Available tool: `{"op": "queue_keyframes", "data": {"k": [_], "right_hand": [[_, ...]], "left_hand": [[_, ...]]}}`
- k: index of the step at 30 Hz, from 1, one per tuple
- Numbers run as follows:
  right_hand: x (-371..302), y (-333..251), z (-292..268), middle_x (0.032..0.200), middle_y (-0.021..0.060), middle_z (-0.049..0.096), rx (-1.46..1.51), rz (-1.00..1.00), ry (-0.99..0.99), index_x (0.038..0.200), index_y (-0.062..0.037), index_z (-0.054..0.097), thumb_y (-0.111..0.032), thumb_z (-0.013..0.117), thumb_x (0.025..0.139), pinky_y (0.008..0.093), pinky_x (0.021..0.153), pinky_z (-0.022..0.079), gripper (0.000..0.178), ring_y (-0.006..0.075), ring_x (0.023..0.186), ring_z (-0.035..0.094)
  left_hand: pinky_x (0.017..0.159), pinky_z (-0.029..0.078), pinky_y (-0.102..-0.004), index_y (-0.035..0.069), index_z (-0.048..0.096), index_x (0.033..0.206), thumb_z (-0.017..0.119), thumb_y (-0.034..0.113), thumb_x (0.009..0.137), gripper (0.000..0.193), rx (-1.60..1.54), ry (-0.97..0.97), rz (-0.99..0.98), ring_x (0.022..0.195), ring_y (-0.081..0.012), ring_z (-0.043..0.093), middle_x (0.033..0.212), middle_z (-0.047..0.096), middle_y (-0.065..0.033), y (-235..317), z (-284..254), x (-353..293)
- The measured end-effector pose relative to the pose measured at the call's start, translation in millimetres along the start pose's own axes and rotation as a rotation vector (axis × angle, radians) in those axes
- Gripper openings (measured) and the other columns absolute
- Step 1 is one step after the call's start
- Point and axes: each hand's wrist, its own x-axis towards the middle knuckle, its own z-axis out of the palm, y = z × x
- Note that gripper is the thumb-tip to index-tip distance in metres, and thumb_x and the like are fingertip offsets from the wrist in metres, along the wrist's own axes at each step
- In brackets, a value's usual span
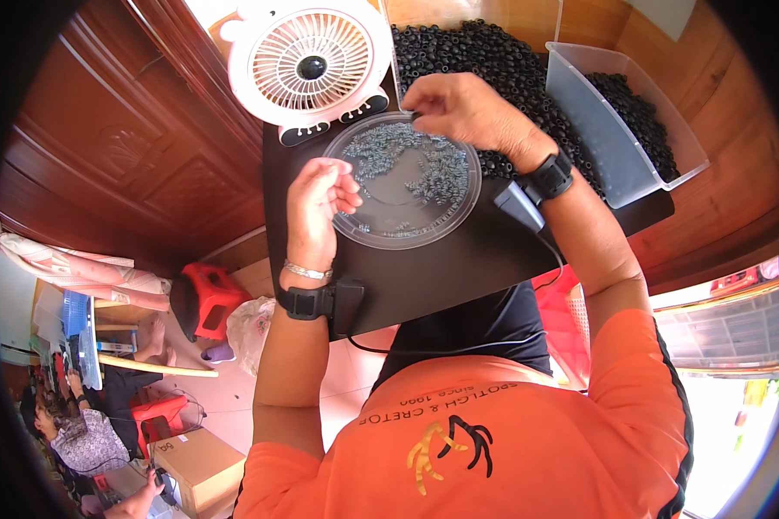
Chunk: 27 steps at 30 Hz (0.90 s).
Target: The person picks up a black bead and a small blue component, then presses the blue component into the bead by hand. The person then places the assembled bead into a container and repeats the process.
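A round clear shallow tray (392, 242) lies on a dark table, and small silvery metal parts like tiny springs (437, 177) are spread over it. At the tray's left rim is my left hand (320, 195), thumb and fingers drawn together; whatever they pinch is too small to make out. My right hand (459, 108) hovers over the tray's far edge with bent, closed fingers. A small black piece (415, 115) shows at its fingertips, partly hidden. Just beyond lies a large heap of small black ring-shaped pieces (493, 65).
A white fan (312, 65) stands at the table's far left. A clear plastic bin (610, 143) with more black pieces is at the far right. Cables run from both wrist devices. To the left are a red stool (212, 298), a cardboard box (197, 467) and another person (86, 441).
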Motion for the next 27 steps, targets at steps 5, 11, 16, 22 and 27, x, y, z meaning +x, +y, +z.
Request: {"op": "queue_keyframes", "data": {"k": [5,11,16,22,27], "right_hand": [[-2.0,-26.2,45.8,0.095,0.0066,0.066,0.065,-0.222,-0.014,0.1,-0.0022,0.064,-0.005,0.075,0.074,0.0292,0.077,0.054,0.029,0.0175,0.085,0.066],[-7.5,-25.9,59.3,0.09,0.0072,0.064,0.083,-0.32,0.055,0.099,-0.0041,0.064,-0.002,0.076,0.069,0.0322,0.076,0.054,0.032,0.0214,0.084,0.065],[-9.4,-23.1,66.0,0.09,0.0071,0.064,0.072,-0.372,0.078,0.098,-0.0051,0.065,-0.001,0.076,0.067,0.0336,0.077,0.052,0.033,0.0252,0.088,0.063],[-12.5,-15.5,72.1,0.091,0.0076,0.063,0.105,-0.366,0.136,0.097,-0.0061,0.067,-0.005,0.078,0.068,0.0338,0.078,0.051,0.032,0.0257,0.087,0.062],[-13.3,-15.0,73.9,0.092,0.0078,0.063,0.101,-0.373,0.157,0.095,-0.0063,0.066,-0.004,0.079,0.066,0.0343,0.078,0.051,0.032,0.0258,0.088,0.062]], "left_hand": [[0.061,0.046,-0.0253,0.001,0.056,0.102,0.049,0.025,0.093,0.027,-0.027,-0.107,-0.054,0.066,-0.0152,0.059,0.081,0.062,-0.0082,-4.3,11.9,-1.3],[0.063,0.046,-0.0249,0.0,0.054,0.106,0.049,0.024,0.093,0.027,0.013,-0.096,-0.081,0.068,-0.0147,0.06,0.082,0.062,-0.008,-6.8,15.6,-0.8],[0.062,0.045,-0.0233,0.001,0.055,0.103,0.049,0.023,0.093,0.025,0.029,-0.103,-0.088,0.067,-0.0133,0.06,0.08,0.061,-0.0072,-4.4,20.4,-2.6],[0.062,0.045,-0.0224,0.0,0.054,0.1,0.049,0.023,0.094,0.024,-0.065,-0.114,-0.058,0.066,-0.0125,0.059,0.079,0.06,-0.0071,-3.9,18.8,-3.0],[0.062,0.044,-0.0226,0.0,0.053,0.101,0.049,0.023,0.094,0.024,-0.095,-0.144,-0.051,0.068,-0.0122,0.059,0.08,0.06,-0.0075,-5.3,17.1,-1.9]]}}
